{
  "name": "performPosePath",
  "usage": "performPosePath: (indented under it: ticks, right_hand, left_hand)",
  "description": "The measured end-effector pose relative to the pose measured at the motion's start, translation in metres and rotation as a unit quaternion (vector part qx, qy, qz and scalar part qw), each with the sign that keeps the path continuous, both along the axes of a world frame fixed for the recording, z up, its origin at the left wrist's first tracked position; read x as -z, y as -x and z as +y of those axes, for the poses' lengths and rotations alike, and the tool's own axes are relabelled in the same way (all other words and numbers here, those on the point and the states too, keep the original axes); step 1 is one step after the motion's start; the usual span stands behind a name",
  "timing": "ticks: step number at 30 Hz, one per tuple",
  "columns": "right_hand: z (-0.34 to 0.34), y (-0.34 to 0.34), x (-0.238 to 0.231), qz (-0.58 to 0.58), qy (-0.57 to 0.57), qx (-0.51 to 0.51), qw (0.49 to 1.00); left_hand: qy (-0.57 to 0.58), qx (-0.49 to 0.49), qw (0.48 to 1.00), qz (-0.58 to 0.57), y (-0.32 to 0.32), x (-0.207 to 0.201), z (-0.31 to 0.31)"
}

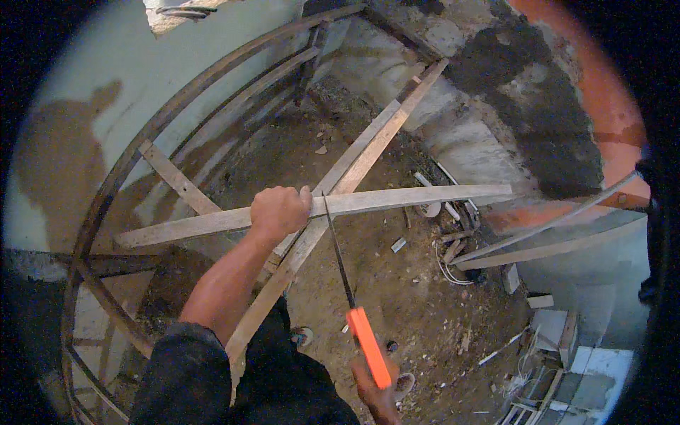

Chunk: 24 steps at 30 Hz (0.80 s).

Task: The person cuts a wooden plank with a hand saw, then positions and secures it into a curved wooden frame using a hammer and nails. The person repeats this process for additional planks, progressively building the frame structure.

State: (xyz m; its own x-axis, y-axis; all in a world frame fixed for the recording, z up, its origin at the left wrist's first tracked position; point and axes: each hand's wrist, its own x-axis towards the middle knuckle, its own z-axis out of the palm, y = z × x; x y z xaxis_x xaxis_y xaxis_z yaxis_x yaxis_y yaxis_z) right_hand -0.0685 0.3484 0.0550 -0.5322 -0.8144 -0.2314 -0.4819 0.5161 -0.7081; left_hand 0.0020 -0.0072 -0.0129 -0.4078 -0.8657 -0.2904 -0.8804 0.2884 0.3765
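Observation:
My left hand (pixel 280 211) is closed over a pale wooden beam (pixel 418 197), which lies crosswise over two long boards (pixel 372 152). The boards run from lower left to upper right. In my right hand (pixel 370 398) is a handsaw (pixel 367 346) with an orange handle. Its narrow dark blade reaches up to the beam just right of my left hand, with the tip at the wood. I cannot make out a cut there. The handle hides part of my right fingers.
A dark wooden frame (pixel 159 117) stands at the left, with a short slat (pixel 180 180) near it. The dirt floor (pixel 414 304) has scattered debris. Pipes and scraps (pixel 453 205) lie by the rough wall at right. White panels (pixel 595 368) and a small wooden rack (pixel 520 414) are lower right.

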Motion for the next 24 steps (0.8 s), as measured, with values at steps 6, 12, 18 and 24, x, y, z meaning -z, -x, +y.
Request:
performPosePath:
  ticks: [6,12,18,24]
  right_hand:
    - [-0.154,0.024,0.08,-0.142,0.178,0.074,0.971]
    - [0.028,-0.005,0.001,-0.123,-0.073,0.14,0.98]
    - [-0.122,0.028,0.078,-0.151,0.087,0.078,0.982]
    - [-0.058,0.006,0.043,-0.064,0.039,0.118,0.99]
  left_hand:
    - [0.044,0.002,0.999,-0.007,0.004,-0.011,0.0]
    - [0.019,0.001,1.0,0.0,0.003,-0.008,-0.001]
    - [0.035,-0.004,0.999,0.005,0.003,-0.004,0.001]
    - [0.088,-0.006,0.996,-0.002,0.005,-0.005,0.006]
